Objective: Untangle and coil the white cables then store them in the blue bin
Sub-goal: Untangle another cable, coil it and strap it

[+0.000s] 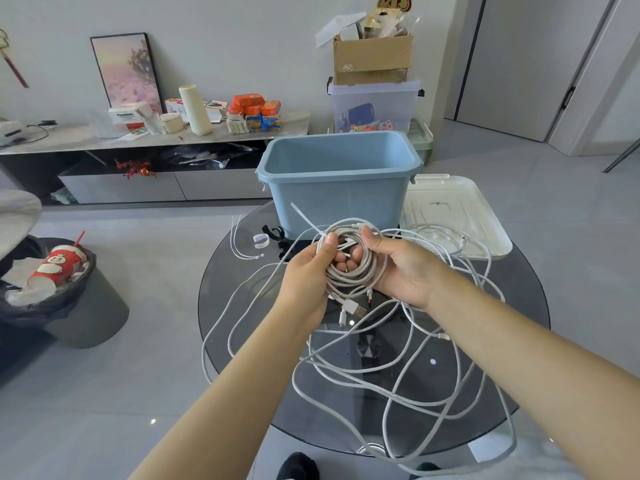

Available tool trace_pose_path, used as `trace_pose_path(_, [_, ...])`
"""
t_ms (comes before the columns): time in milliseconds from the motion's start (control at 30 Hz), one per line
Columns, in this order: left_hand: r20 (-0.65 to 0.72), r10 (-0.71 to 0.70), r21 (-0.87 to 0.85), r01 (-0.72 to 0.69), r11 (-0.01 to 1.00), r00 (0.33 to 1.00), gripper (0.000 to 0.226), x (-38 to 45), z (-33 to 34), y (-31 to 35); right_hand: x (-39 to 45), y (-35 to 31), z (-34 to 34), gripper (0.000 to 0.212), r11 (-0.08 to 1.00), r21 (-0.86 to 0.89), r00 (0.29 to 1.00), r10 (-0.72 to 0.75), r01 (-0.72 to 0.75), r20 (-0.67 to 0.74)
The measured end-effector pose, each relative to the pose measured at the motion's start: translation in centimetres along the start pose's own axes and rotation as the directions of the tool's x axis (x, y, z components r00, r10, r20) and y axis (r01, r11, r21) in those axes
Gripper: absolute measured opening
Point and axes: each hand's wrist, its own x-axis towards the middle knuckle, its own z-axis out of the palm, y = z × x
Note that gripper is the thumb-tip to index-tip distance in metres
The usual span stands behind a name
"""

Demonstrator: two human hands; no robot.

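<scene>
While loose white cables [398, 368] sprawl over the round glass table [512, 393], both hands grip one coil [349, 268] above it: left hand [311, 268] pinching its edge, right hand [401, 268] curled around it. Behind stands the blue bin [339, 178].

Single view, head-worn wide-angle cam, looking fwd and down from above the near edge of the round glass table [242, 341]. Both forearms enter from the bottom of frame and meet near centre; left hand [308, 271] and right hand [405, 268] are close to the lens and large in frame. Table fills the lower-middle, blue bin [339, 192] sits at its far side. Upper part takes in the floor, a low cabinet [121, 185] and the back wall, with straight edges bowed twd the frame borders. No 2nd view, so no shared area.
</scene>
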Motion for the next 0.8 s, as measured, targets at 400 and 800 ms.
trace_pose_path(400, [0.089, -0.146, -0.152, 0.159, 0.976, 0.985, 0.031, 0.1, 0.3, 0.7, 0.4, 0.8, 1.3, 0.049, 0.999, -0.024, 1.000, -0.022, 0.022, 0.007])
trace_pose_path(800, [0.006, 0.161, 0.411, -0.149, 0.899, 0.987, 0.025, -0.5, -0.6, 1.1, 0.5, 0.7, -0.7, 0.028, 0.937, -0.322, 0.982, -0.170, 0.136, -0.080])
